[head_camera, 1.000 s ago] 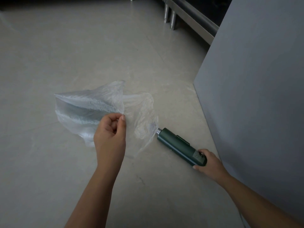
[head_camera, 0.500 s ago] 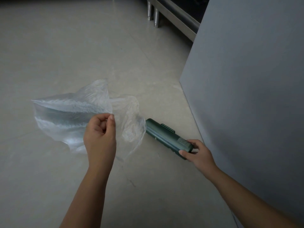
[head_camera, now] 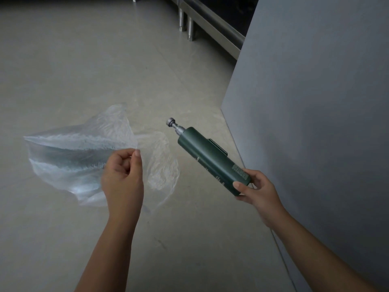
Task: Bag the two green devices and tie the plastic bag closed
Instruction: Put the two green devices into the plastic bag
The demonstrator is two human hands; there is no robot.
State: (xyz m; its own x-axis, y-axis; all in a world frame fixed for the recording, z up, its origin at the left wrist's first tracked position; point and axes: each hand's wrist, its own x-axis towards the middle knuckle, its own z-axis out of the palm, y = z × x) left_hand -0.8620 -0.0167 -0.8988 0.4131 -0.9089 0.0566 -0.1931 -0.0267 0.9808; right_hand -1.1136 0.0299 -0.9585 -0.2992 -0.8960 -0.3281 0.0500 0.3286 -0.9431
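Plastic bag point(head_camera: 84, 157), thin and limp, is pinched at its rim by the left hand point(head_camera: 123, 178) at left. Just right of it, a green device point(head_camera: 210, 159) is gripped at its butt end by the right hand point(head_camera: 257, 189); it looks rigid, smooth and fairly heavy, so a firm mid-body hold would be safer.

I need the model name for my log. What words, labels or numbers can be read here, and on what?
Green device, held in the right hand: an embossed label near its base and small pale markings along its side, all too small and blurred to read.
Plastic bag, held by the left hand: no print visible.
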